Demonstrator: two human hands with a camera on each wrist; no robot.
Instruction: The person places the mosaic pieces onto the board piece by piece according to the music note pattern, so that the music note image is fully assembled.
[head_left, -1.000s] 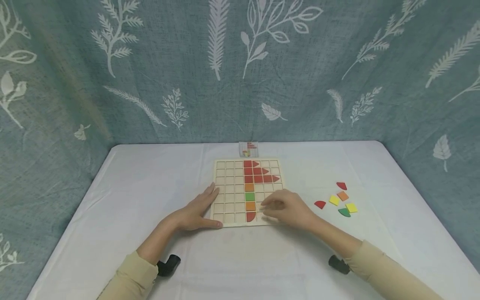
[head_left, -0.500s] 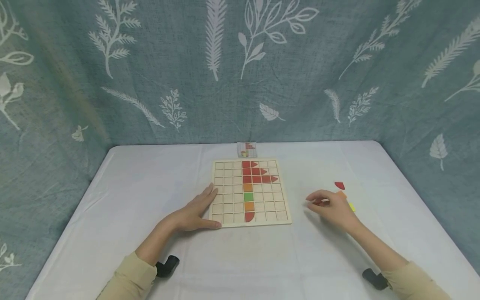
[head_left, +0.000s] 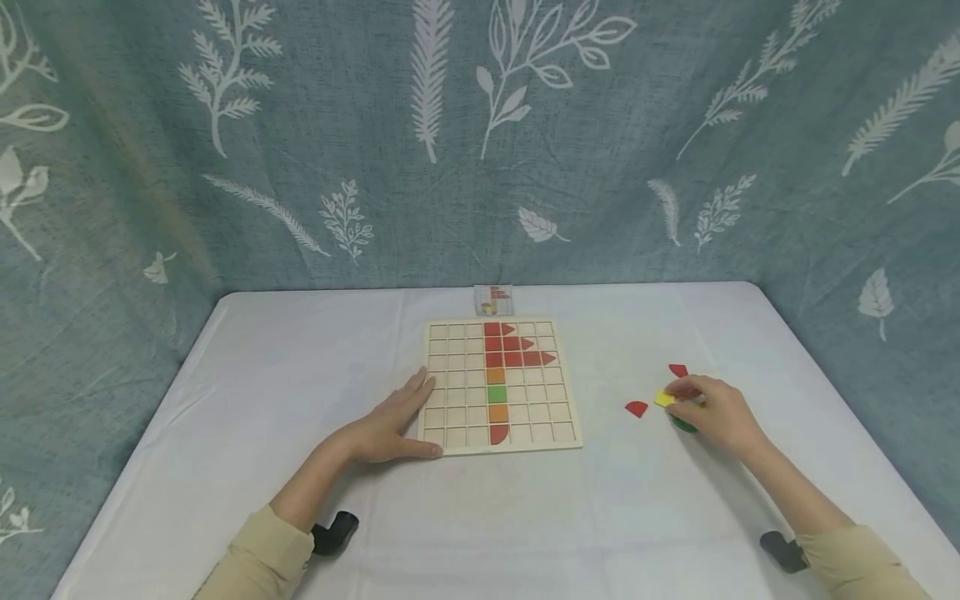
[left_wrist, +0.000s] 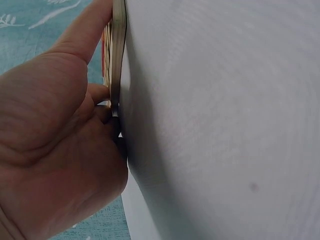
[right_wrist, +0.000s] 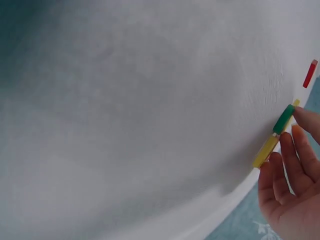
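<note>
A square wooden grid board (head_left: 540, 408) lies on the table with red, orange and green tiles set into its cells. My left hand (head_left: 390, 425) rests along the board's left edge, fingers straight and thumb on the near corner; in the left wrist view, the left hand (left_wrist: 55, 125) lies against the board's side (left_wrist: 119, 55). Among loose tiles at the right, my right hand (head_left: 712, 412) pinches a yellow square tile (head_left: 663, 399) by its edges, thumb and index fingertip at opposite sides. A green tile (right_wrist: 284, 119) and a second yellow tile (right_wrist: 265, 151) sit close under the fingers.
A red tile (head_left: 637, 409) lies between the board and the right hand, another red tile (head_left: 678, 369) beyond the hand. Behind the board stands a small pattern card (head_left: 493, 300). A patterned blue-green curtain (head_left: 450, 208) hangs at the table's back.
My right hand has moved right from over the board to the loose tiles, and its fingertips have come to the yellow square. The left hand has stayed on the board's edge.
</note>
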